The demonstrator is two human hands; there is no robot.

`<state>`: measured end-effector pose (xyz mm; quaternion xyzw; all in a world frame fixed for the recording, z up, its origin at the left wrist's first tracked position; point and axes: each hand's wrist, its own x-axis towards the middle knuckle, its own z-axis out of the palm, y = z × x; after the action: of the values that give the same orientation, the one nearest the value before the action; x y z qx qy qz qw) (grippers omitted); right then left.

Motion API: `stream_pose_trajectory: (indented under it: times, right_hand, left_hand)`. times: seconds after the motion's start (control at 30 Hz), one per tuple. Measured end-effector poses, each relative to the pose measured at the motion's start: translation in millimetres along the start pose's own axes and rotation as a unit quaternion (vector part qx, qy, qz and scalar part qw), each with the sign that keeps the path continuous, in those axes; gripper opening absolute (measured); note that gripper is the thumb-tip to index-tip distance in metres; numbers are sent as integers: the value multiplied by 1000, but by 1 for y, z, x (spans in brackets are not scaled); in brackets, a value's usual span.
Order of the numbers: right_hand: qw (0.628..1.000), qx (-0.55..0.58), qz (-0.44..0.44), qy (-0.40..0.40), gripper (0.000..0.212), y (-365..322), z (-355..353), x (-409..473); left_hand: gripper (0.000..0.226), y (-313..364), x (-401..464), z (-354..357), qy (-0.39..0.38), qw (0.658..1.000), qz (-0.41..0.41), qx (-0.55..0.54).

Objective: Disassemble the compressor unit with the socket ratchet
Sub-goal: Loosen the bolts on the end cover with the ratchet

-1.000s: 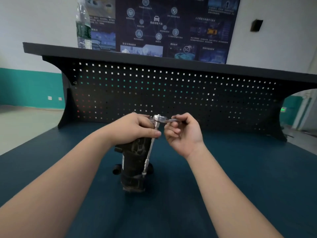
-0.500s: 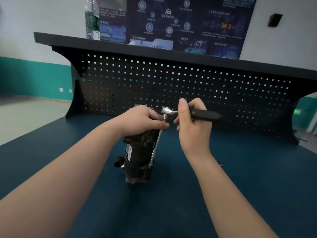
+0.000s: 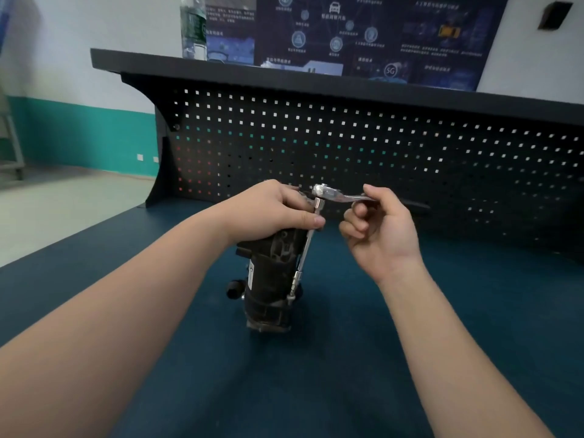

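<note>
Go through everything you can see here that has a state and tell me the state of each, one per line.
compressor unit: upright on the blue bench top, held at its top.
socket ratchet: head above the unit, long extension running down its right side to a fitting low on the body.
left hand: grips the compressor's top, thumb against the extension.
right hand: fingers curled round the ratchet handle.
water bottle: upright on the shelf.

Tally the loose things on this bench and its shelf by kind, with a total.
Compressor: 1
Ratchet: 1
Bottle: 1, on the shelf
Total: 3
</note>
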<state>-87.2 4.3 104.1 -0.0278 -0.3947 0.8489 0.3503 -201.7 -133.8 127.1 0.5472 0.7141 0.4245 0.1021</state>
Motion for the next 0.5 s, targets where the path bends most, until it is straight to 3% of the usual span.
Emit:
stream_pose_trajectory:
  times: [0.07, 0.1, 0.17, 0.2, 0.23, 0.27, 0.3, 0.37, 0.43, 0.5]
  right_hand:
    - [976, -109, -189, 5, 37, 9, 6, -13]
    - [934, -203, -296, -2, 37, 11, 10, -20]
    - [808, -381, -448, -40, 31, 12, 14, -29]
    - [756, -437, -485, -56, 30, 11, 15, -30]
    - [733, -463, -495, -64, 31, 9, 15, -30]
    - [739, -467, -482, -58, 32, 7, 16, -29]
    - [774, -445, -447, -48, 33, 4, 18, -28]
    - [889, -311, -334, -38, 33, 2, 18, -22]
    - [975, -132, -173, -35, 34, 2, 14, -13]
    - [999, 22, 7, -35, 33, 0, 8, -6]
  left_hand:
    - [17, -1, -1, -1, -5, 1000, 1, 5]
    - [15, -2, -1, -2, -8, 1000, 3, 5]
    - [23, -2, -2, -3, -10, 1000, 9, 8]
    - [35, -3, -2, -3, -12, 1000, 13, 11]
    - [42, -3, -3, -3, -15, 1000, 14, 12]
    - [41, -2, -4, -3, -19, 1000, 11, 13]
    - [34, -1, -5, -3, -26, 999, 9, 16]
    - [16, -1, -6, -6, -47, 999, 4, 20]
    - [14, 2, -9, -7, -63, 998, 1, 20]
    - [27, 3, -8, -7, -45, 999, -5, 13]
